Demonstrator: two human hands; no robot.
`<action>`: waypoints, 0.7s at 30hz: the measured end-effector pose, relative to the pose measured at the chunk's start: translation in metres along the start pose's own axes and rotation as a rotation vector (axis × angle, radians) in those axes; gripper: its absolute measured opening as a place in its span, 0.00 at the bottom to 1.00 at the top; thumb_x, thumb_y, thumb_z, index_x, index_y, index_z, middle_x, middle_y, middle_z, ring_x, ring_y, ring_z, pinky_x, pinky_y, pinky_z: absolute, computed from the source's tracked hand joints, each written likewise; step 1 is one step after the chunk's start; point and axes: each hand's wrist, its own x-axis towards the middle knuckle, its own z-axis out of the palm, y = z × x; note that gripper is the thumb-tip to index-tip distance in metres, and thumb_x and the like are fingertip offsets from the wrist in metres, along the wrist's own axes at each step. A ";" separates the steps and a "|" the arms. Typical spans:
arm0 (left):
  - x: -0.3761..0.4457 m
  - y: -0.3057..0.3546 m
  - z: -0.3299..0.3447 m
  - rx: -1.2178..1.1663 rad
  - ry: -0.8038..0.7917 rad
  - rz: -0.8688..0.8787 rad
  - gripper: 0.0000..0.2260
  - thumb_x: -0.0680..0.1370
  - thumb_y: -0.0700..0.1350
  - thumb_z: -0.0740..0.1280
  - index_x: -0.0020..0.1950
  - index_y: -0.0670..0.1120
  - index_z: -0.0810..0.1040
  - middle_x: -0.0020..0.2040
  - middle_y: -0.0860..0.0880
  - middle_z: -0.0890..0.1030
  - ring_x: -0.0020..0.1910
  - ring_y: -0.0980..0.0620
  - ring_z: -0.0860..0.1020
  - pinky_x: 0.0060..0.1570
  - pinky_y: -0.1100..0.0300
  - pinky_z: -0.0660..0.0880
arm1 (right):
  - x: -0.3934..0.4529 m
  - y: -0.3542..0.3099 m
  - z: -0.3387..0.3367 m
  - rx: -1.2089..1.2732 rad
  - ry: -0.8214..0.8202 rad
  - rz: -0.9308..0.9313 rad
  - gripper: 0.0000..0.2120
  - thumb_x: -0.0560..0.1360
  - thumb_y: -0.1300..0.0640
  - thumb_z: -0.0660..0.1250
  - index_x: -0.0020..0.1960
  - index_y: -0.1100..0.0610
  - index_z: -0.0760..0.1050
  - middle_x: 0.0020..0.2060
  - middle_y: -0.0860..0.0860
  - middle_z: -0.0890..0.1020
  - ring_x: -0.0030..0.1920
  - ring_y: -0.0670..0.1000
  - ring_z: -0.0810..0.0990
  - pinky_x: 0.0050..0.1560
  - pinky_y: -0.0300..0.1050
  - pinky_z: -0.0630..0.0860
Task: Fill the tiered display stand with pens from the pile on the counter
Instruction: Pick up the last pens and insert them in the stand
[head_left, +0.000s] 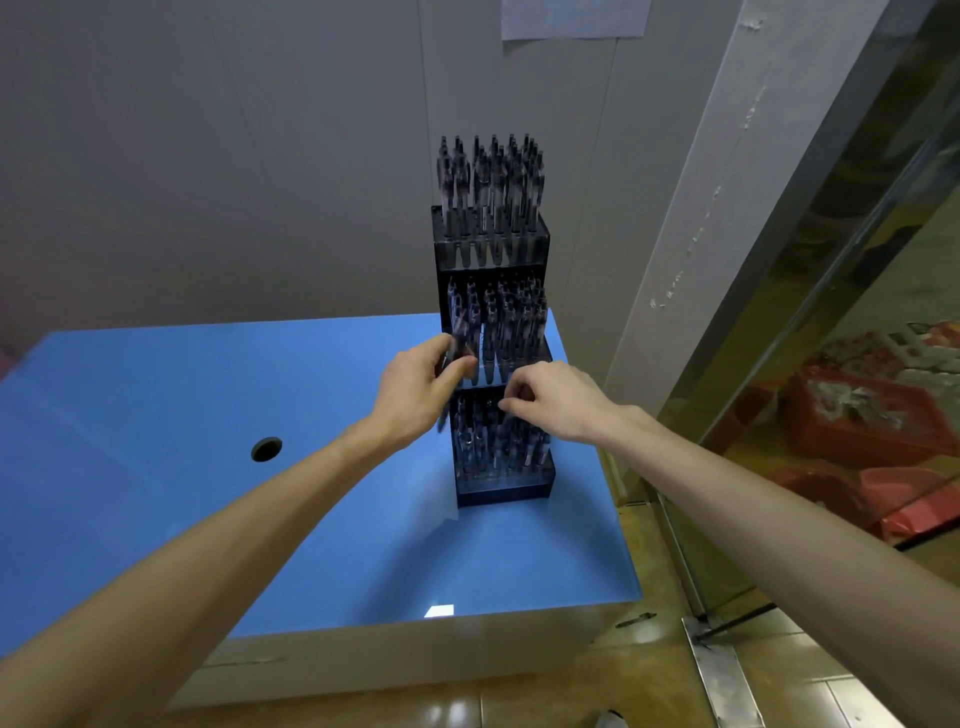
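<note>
a person's two bare hands work at a black tiered display stand (501, 488) standing upright near the far right corner of a blue desk (156, 415), against a pale wall. dark pens (491, 176) stand packed upright in all three tiers, top, middle and bottom. the left hand (415, 395) is raised at the left side of the middle tier, its thumb and fingers (460, 366) curled round a small bundle of pens (457, 353); the bundle is blurred, and how many pens it holds cannot be told. the right hand (556, 400) sits just in front of the stand between the middle and bottom tiers, its fingers (511, 405) bent and drawn together at the tips as if pinching; whether they have hold of a pen cannot be told. a round hole (266, 449) is cut in the desk top well to the left of the stand. to the right, a glass panel (857, 312) shows red crates (862, 415) behind it, above a glossy tiled floor (649, 686).
</note>
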 end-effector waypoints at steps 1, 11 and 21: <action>0.000 -0.001 0.000 -0.003 0.000 -0.001 0.09 0.83 0.54 0.65 0.47 0.52 0.78 0.40 0.59 0.83 0.38 0.58 0.80 0.43 0.47 0.79 | 0.001 -0.001 0.001 -0.004 0.009 -0.008 0.10 0.80 0.44 0.67 0.51 0.49 0.81 0.41 0.44 0.81 0.44 0.49 0.80 0.40 0.44 0.70; 0.002 -0.008 -0.007 -0.152 0.040 -0.014 0.05 0.84 0.49 0.65 0.54 0.49 0.75 0.45 0.57 0.85 0.34 0.61 0.78 0.39 0.48 0.78 | 0.010 -0.011 -0.003 -0.049 0.073 -0.048 0.08 0.78 0.47 0.71 0.48 0.51 0.83 0.41 0.46 0.83 0.43 0.49 0.80 0.42 0.43 0.72; 0.007 -0.003 -0.002 -0.125 0.050 -0.025 0.07 0.74 0.57 0.76 0.43 0.55 0.82 0.33 0.58 0.77 0.30 0.55 0.65 0.34 0.56 0.67 | 0.010 -0.002 -0.007 -0.048 0.024 -0.030 0.09 0.79 0.48 0.68 0.52 0.53 0.84 0.43 0.47 0.83 0.44 0.51 0.81 0.43 0.45 0.75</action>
